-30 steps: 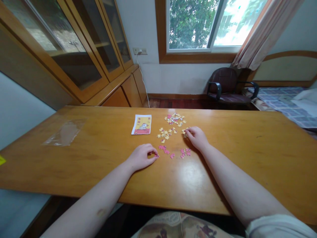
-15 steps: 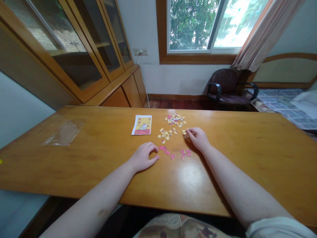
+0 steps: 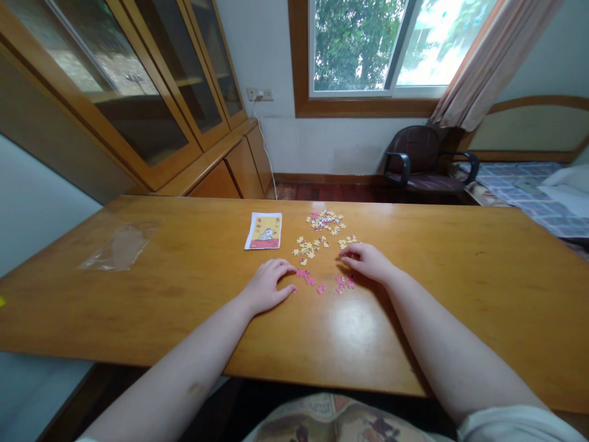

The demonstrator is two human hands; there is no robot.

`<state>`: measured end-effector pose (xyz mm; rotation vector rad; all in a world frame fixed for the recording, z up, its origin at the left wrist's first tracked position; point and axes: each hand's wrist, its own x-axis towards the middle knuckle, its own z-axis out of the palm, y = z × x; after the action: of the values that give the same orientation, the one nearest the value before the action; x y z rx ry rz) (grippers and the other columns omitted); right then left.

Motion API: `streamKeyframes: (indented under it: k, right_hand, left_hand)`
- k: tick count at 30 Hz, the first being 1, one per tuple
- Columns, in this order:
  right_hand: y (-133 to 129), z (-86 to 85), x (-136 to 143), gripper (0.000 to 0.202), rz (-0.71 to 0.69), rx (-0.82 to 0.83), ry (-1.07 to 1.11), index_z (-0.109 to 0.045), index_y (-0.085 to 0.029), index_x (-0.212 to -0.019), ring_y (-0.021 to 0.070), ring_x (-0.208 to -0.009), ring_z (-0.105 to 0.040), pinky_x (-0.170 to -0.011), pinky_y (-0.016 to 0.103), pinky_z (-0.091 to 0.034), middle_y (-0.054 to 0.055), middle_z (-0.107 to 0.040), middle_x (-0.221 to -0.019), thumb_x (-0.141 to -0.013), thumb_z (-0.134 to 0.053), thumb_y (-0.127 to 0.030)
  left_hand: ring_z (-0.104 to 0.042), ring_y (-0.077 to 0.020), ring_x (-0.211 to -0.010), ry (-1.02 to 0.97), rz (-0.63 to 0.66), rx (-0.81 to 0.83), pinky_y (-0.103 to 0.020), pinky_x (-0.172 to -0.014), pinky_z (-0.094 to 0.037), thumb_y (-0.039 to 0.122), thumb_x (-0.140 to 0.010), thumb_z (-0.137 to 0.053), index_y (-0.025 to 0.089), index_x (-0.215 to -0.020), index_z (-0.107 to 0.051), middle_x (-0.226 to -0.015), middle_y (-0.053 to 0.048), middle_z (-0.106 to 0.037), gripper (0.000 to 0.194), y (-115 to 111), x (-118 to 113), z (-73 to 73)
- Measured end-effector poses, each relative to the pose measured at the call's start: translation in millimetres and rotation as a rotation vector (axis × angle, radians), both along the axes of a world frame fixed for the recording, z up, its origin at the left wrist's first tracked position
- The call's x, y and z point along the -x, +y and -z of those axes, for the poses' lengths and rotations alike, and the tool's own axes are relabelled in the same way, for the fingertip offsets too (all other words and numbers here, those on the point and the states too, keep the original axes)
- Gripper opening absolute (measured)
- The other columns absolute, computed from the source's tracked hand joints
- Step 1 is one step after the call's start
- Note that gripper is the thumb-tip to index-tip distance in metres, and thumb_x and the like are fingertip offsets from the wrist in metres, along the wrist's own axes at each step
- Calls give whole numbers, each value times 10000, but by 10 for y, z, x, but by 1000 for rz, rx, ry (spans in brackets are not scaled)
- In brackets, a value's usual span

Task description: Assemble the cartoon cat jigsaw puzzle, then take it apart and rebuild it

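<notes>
My left hand (image 3: 269, 286) rests on the table, open, thumb and fingers apart. Its fingertips touch or nearly touch the left group of pink jigsaw pieces (image 3: 307, 279). Between the right-hand yellow pieces (image 3: 347, 242) and a second pink group (image 3: 344, 283) is my right hand (image 3: 368, 262). Its fingers are loosely bent and apart, with no piece visible in them. Loose yellow pieces (image 3: 309, 248) lie between the hands, a bit farther off. Behind them sits a mixed heap of jigsaw pieces (image 3: 326, 221). The picture card (image 3: 264, 232) shows a white animal on yellow and pink.
A clear plastic bag (image 3: 120, 247) lies on the left of the wooden table (image 3: 184, 276). Beyond the table stand a glass-doored cabinet (image 3: 193, 147), an armchair (image 3: 418, 159) and a bed (image 3: 529, 190). A window (image 3: 359, 49) is in the far wall.
My right hand has drawn back from the right-hand yellow pieces, toward me, and its fingers have loosened. My left fingers have straightened and reached slightly toward the pink pieces.
</notes>
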<state>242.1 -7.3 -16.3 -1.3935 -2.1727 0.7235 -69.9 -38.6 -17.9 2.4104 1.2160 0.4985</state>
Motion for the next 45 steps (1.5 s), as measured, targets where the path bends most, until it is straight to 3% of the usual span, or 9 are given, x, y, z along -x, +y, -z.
streamKeyframes:
  k: [4,8,14,18,22,27,33,41,45]
  right_hand:
    - [-31,-65,-16,160,-65,134,-5,-738,-175,-848,105,-563,-528,-549,228,-396,8,-672,-679,-780,-615,-251]
    - [-42,-118,-56,110,-67,163,-34,-739,-183,-805,118,-606,-562,-575,233,-418,10,-689,-710,-747,-662,-236]
    - [-186,-199,145,124,-210,-14,-105,-732,-216,-865,147,-807,-619,-757,267,-461,34,-685,-864,-816,-631,-270]
    - [-344,-162,415,248,-286,-121,-196,-731,-220,-942,172,-826,-620,-752,284,-466,61,-676,-912,-848,-606,-412]
    - [-373,-81,487,220,-379,-106,-175,-716,-239,-1018,159,-857,-630,-790,264,-465,44,-686,-966,-878,-567,-319]
    - [-328,-62,425,190,-355,-112,-210,-727,-228,-971,165,-814,-628,-758,266,-465,49,-688,-902,-859,-580,-271]
    - [-367,-75,508,254,-336,-150,-235,-729,-207,-944,172,-787,-617,-738,279,-460,65,-674,-878,-863,-590,-404]
    - [-321,-46,392,208,-417,-89,-101,-738,-238,-932,152,-842,-629,-803,263,-477,42,-674,-964,-818,-578,-170]
    - [-319,-95,374,175,-344,-98,-127,-729,-215,-943,166,-814,-628,-781,283,-483,52,-676,-921,-808,-625,-257]
  left_hand:
    - [-530,-241,-1061,-14,-9,6,-395,-959,-408,357,-807,-599,229,-1087,-615,-1109,-66,-595,309,10,3,-5]
    - [-538,-230,-1048,-57,-35,16,-388,-961,-413,335,-814,-581,211,-1037,-613,-1089,-67,-600,257,30,15,-9]
    - [-542,-228,-1026,-51,-45,7,-390,-943,-420,334,-808,-581,208,-1003,-614,-1067,-61,-603,234,39,4,2]
    - [-542,-230,-1023,-56,-40,6,-393,-942,-421,328,-804,-584,212,-1017,-616,-1071,-61,-605,245,31,-15,-6]
    - [-543,-227,-1028,-77,-36,13,-386,-945,-424,311,-802,-584,213,-1015,-617,-1068,-62,-604,237,31,-8,-22]
    - [-548,-223,-1039,-105,-45,9,-383,-957,-425,298,-808,-573,215,-1012,-614,-1074,-59,-606,225,47,30,-14]
    - [-547,-217,-1039,-112,-48,-3,-378,-957,-425,286,-815,-564,212,-1012,-611,-1070,-58,-606,215,54,39,11]
    - [-552,-220,-1026,-126,-60,10,-396,-959,-426,279,-814,-559,208,-996,-625,-1052,-65,-616,206,65,36,18]
    - [-546,-223,-1042,-129,-65,16,-398,-971,-422,275,-813,-556,211,-1000,-624,-1062,-66,-610,209,66,37,15]
